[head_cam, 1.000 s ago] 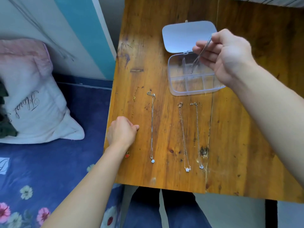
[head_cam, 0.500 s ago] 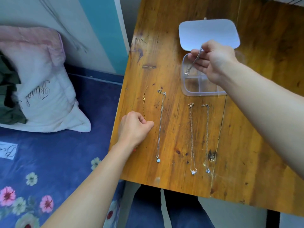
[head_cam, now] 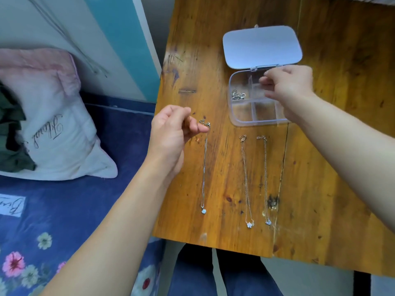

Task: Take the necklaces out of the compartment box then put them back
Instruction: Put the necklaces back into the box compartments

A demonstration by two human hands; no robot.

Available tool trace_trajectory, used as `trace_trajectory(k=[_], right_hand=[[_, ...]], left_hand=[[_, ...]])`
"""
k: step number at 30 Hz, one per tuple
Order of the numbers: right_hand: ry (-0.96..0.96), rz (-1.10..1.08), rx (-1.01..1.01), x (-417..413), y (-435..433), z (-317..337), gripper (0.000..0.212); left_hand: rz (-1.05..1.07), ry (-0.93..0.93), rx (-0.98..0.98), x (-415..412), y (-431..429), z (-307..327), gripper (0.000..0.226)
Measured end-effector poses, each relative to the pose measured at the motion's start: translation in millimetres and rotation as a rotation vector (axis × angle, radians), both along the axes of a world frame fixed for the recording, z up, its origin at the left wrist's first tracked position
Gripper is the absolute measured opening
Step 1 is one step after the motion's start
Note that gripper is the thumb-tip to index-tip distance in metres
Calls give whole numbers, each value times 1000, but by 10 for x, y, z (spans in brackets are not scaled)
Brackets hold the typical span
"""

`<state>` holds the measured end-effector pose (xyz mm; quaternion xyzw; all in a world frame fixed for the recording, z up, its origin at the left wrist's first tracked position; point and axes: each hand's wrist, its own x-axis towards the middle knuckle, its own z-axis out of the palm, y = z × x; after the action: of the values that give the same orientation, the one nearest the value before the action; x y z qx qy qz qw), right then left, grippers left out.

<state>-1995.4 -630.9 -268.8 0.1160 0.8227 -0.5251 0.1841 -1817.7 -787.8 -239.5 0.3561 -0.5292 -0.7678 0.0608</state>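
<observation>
Left hand [head_cam: 171, 135] hovers just off the near-left corner of the compartment box [head_cam: 235, 119], fingers curled and thumb meeting forefinger. A short stretch of the gold necklace [head_cam: 187, 122] shows pinched between them, and the hand hides the rest. Right hand [head_cam: 290, 90] hangs over the box's right half with its fingers bent toward the middle compartments. It is blurred by motion, so I cannot tell whether the fingertips pinch anything.

The box is clear plastic, split by dividers, and stands on the wooden table [head_cam: 333, 150]. Its lid [head_cam: 261, 47] is swung open and lies flat behind it, joined at the hinge. One coiled necklace [head_cam: 238, 96] rests bunched in the far-left compartment (the only one with anything I can make out).

In front of the box, three chains lie straight on the wood, clasps toward the box and pendants away from it. The silver necklace [head_cam: 204, 167] lies off the near-left corner, its clasp touching or just beside the left fingertips. The middle necklace [head_cam: 245, 178] and the right necklace [head_cam: 265, 178] lie side by side below the box's front wall, apart from each other.

Left of the box, past the table edge, a white pillow [head_cam: 53, 124] lies on a blue floral sheet [head_cam: 64, 221].
</observation>
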Motion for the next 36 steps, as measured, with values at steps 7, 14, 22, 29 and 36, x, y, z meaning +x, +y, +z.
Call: trace_trajectory(k=[7,14,22,29,36], right_hand=[[267,71,553,57,666,-244,48],[191,13,338,78,826,-453,31],[222,18,307,134,854,-482,34],[258,56,283,148,881,-476,33],[205,82,296,132,887,-484,37]], left_hand=[[-61,136,236,-539,151,484,27],[-110,137,335,-1034,427,596,32],[0,-132,354,-1285,587,8,28],[-138,-203,22,-1202,529,-284,10],[-424,-176,-886,-953,528,-353,11]])
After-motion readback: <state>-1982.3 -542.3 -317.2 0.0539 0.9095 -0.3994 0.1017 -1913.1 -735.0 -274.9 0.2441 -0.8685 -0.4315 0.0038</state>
